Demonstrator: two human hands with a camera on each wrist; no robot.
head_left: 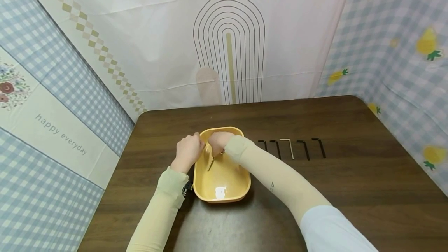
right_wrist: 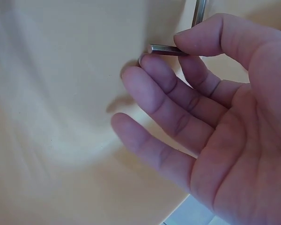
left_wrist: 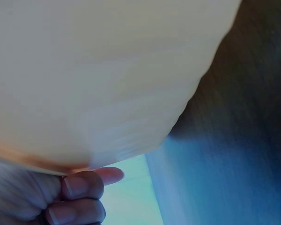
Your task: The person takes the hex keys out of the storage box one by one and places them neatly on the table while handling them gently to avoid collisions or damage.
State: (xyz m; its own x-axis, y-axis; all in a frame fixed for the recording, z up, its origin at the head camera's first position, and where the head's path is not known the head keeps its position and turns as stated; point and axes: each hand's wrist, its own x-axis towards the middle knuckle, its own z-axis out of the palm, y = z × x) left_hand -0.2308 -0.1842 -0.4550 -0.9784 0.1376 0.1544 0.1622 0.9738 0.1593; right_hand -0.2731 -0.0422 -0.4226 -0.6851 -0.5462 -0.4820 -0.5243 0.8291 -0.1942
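A yellow plastic basin (head_left: 222, 200) stands on the table, its wall (left_wrist: 107, 84) filling much of the left wrist view. My left hand (head_left: 188, 151) grips the basin's left rim; in the left wrist view its curled fingers (left_wrist: 82, 197) lie against the edge. Inside the basin, my right hand (head_left: 218, 140) pinches a metallic hex key (right_wrist: 166, 49) between thumb and index finger, near the bend. Its other fingers are loosely bent. The key's long arm (head_left: 210, 163) points down towards the basin floor in the head view.
Right of the basin, several hex keys lie in a spaced row: black ones (head_left: 303, 149) and a lighter, silvery one (head_left: 287, 149). The dark wooden table (head_left: 350, 189) meets a patterned cloth backdrop (head_left: 157, 49) behind. A dark device (head_left: 187, 188) sits under my left wrist.
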